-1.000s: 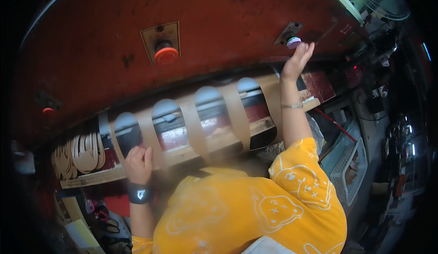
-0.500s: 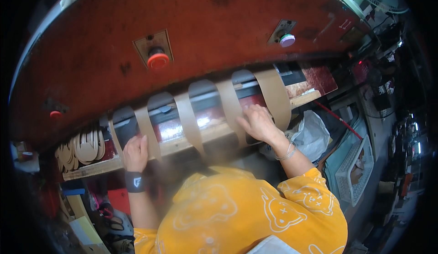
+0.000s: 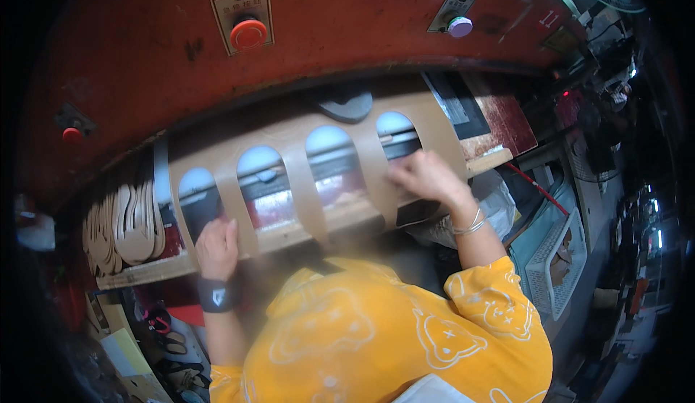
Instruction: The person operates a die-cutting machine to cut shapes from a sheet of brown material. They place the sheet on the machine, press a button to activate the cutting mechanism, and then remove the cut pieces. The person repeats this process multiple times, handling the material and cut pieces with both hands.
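A broad tan sheet (image 3: 289,129) with several rounded cut-outs along its near side stretches across the work surface, its far part under the red machine. My left hand (image 3: 217,247) is closed round the strip at the sheet's left end, thumb upward, fingers partly hidden. At the right-hand end, my right hand (image 3: 428,177), a little blurred, has its fingers curled on the strip beside the last cut-out. A dark grey curved piece (image 3: 352,108) lies on the sheet's far part, just below the machine's edge.
Above hangs a red machine front (image 3: 145,48) with a red push button (image 3: 248,35) and a pale purple button (image 3: 460,27). Several tan cut pieces (image 3: 134,233) stand stacked at left. A wooden rail (image 3: 152,271) edges the surface. A white plastic basket (image 3: 554,280) stands lower right.
The sheet's solid far part now shows with the cut-outs' rounded ends, and the grey curved piece has come into view. My right hand has shifted rightward and curled more; my left hand has hardly moved.
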Action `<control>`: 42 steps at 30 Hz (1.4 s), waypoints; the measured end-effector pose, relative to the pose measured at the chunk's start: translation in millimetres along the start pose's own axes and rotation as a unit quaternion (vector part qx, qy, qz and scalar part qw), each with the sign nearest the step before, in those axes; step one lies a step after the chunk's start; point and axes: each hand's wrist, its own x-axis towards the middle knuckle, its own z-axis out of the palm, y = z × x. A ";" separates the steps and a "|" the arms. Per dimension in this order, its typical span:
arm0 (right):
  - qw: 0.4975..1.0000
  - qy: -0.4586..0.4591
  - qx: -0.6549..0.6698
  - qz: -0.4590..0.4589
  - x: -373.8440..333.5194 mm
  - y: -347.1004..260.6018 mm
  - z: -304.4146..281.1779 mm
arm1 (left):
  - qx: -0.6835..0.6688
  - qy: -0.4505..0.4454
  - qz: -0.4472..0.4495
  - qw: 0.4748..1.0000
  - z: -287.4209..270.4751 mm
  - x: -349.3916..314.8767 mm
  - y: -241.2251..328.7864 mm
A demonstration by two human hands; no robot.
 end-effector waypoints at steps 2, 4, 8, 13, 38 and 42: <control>0.996 0.046 -0.032 0.075 41.1 -3.2 -25.3 | -0.036 0.010 0.018 0.999 -2.2 3.4 1.3; 0.986 0.169 -0.007 -0.010 83.6 -18.8 -22.6 | -0.033 -0.027 -0.001 0.999 -4.3 7.0 1.3; 0.988 0.126 -0.060 -0.070 160.8 -67.0 14.0 | -0.021 -0.106 -0.029 0.994 -7.3 14.3 -3.4; 0.990 0.090 -0.013 -0.106 192.9 -54.6 -1.2 | -0.063 -0.116 -0.001 0.991 -8.3 23.3 -8.4; 0.678 0.715 0.150 -0.080 189.0 13.7 -109.9 | -0.077 0.038 0.001 0.996 6.2 3.5 -5.2; 0.683 0.717 0.134 -0.052 179.4 2.4 -105.2 | -0.092 0.079 -0.008 0.993 12.3 -4.8 -12.9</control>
